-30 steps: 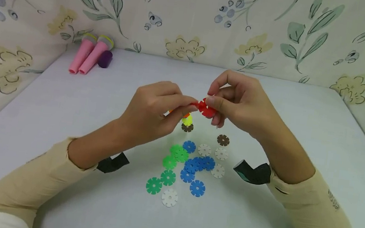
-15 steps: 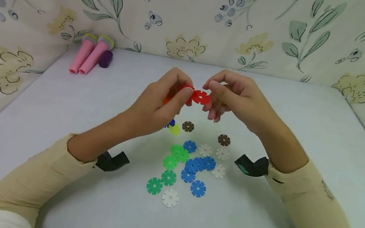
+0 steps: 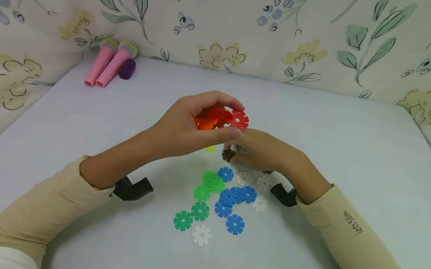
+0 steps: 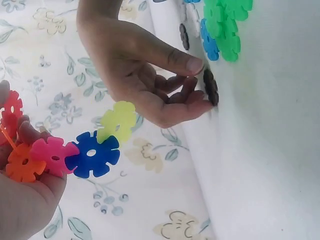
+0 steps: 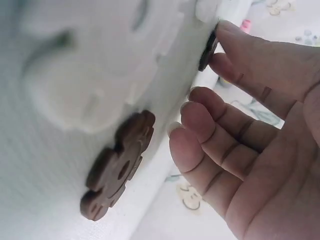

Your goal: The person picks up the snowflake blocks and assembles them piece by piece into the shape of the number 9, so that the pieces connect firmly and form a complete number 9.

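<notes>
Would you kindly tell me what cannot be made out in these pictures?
Head view: the pink disc and dark blue disc are hidden behind the left hand.
Head view: the brown disc further right is mostly covered by the right hand.
Right wrist view: nearest white discs blurred, cropped by top edge.
Left wrist view: left edge crops left hand.

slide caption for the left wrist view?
Left hand holds linked colored discs; right hand pinches a brown disc.

Table passable at right, discs obstructing centre
</notes>
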`<state>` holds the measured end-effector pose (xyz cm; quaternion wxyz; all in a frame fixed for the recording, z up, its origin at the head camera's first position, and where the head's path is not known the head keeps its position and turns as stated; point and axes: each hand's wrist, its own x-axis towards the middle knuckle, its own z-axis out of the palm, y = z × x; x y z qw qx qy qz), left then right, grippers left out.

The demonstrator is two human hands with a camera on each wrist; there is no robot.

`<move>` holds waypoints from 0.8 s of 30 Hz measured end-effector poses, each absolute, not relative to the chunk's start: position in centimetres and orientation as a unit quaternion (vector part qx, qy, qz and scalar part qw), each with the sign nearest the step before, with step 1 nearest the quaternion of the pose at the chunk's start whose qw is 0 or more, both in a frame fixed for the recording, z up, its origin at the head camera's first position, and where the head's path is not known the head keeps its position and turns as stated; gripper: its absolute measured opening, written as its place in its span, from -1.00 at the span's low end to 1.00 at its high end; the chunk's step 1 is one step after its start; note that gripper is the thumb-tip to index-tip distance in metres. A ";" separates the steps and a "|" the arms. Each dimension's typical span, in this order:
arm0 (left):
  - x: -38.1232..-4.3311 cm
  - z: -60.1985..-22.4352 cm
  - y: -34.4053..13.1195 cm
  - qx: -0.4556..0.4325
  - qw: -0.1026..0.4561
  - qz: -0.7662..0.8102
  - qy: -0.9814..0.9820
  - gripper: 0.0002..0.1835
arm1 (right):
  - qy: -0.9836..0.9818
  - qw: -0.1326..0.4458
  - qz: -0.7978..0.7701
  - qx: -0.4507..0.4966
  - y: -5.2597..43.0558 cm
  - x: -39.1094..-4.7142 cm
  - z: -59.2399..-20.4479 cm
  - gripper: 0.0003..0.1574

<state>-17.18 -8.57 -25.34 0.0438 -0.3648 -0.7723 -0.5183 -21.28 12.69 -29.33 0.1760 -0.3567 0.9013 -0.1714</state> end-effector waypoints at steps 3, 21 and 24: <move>-17.0 -25.3 -8.5 -0.378 0.046 -0.507 -0.773 -0.54 | 0.898 0.202 -0.194 -0.339 12.9 -21.2 -29.1 -0.61; -17.0 -24.8 -8.6 -0.345 0.075 -0.489 -0.797 -0.61 | 0.811 -0.073 -0.352 -0.461 16.5 -18.6 -22.1 -0.68; -16.9 -24.8 -8.5 -0.341 0.061 -0.497 -0.795 -0.63 | 0.804 -0.109 -0.339 -0.476 16.5 -18.0 -21.4 -0.65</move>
